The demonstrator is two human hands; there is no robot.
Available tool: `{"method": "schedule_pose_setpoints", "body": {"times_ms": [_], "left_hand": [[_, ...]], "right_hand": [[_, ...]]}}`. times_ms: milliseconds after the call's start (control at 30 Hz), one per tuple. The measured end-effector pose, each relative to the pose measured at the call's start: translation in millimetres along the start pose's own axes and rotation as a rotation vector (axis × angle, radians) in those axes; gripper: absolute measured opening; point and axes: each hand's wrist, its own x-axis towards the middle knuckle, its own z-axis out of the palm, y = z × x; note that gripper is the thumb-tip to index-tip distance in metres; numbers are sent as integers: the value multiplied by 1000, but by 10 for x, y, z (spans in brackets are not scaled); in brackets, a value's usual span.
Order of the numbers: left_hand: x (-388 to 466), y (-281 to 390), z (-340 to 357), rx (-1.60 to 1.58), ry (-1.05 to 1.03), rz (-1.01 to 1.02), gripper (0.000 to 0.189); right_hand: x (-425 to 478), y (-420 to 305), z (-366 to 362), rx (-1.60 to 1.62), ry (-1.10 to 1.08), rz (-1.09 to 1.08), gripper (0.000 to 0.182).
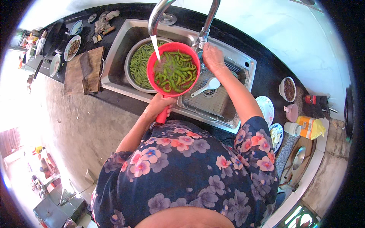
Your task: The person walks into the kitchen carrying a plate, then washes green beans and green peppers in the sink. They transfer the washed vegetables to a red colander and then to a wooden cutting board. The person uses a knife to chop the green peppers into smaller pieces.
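Note:
My left hand [162,106] grips the handle of a red plastic dipper [196,61]. Green peppers [182,69] lie in water inside it. A stream of water [156,48] falls into the dipper from the chrome faucet spout [153,24]. At the base of the faucet, my right hand [212,57] is closed around the lever area, and the fingers partly hide it. Behind and below the dipper, a steel basin [128,67] of green beans [139,65] stands in the left bowl of the steel sink [114,67].
A white ladle [209,85] rests on a wire rack in the right sink bowl. Left on the black counter are a wooden cutting board [74,75] with a cleaver [86,64] and a plate of food [72,48]. Plates [265,107], a bowl [287,89] and a pink cup [291,113] stand at right.

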Motion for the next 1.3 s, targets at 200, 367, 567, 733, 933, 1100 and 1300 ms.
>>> {"method": "schedule_pose_setpoints", "body": {"times_ms": [200,367,567,733,933,1100,1300], "left_hand": [[-3,38,35,-35,-2,23,10],[62,-90,-57,-41,17,13,11],[-34,-8,-70,115,101,115,12],[-18,-23,-152,98,79,122,12],[-80,-3,-160,26,59,107,10],[-188,35,-204,34,67,100,13],[-357,321,-235,184,28,107,16]], "right_hand": [[-12,59,106,8,-4,-8,13],[21,44,84,31,-67,-9,11],[91,200,-495,-35,-268,-122,13],[182,338,-643,-123,-334,-72,28],[307,493,-806,-145,-251,80,32],[-28,459,-793,20,-138,89,27],[-454,267,-1017,995,-501,300,34]]}}
